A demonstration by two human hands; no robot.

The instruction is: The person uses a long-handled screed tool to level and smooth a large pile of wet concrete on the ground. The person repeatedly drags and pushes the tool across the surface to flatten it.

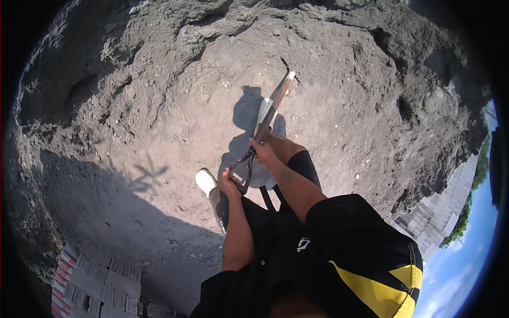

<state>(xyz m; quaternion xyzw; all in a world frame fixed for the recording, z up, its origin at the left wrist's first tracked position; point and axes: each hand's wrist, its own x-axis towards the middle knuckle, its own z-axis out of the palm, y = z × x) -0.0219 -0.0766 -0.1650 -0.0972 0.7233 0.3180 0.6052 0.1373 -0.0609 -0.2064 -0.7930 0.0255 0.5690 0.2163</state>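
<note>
Both my hands are on a long-handled digging tool that slants away from me to the far right. My left hand is closed around the side of the dark, open-framed grip at its near end. Higher up, my right hand wraps around the lower shaft. The brown shaft passes over my right foot, which wears a white clog. At the far end are a pale band and a thin, dark, curved head, close to or against the dirt; its exact kind is hard to make out.
Pale, dusty ground spreads around my feet, rising to a rough earth bank ahead and on both sides. My left white clog stands left of the grip. Grey block stacks lie at lower left and right.
</note>
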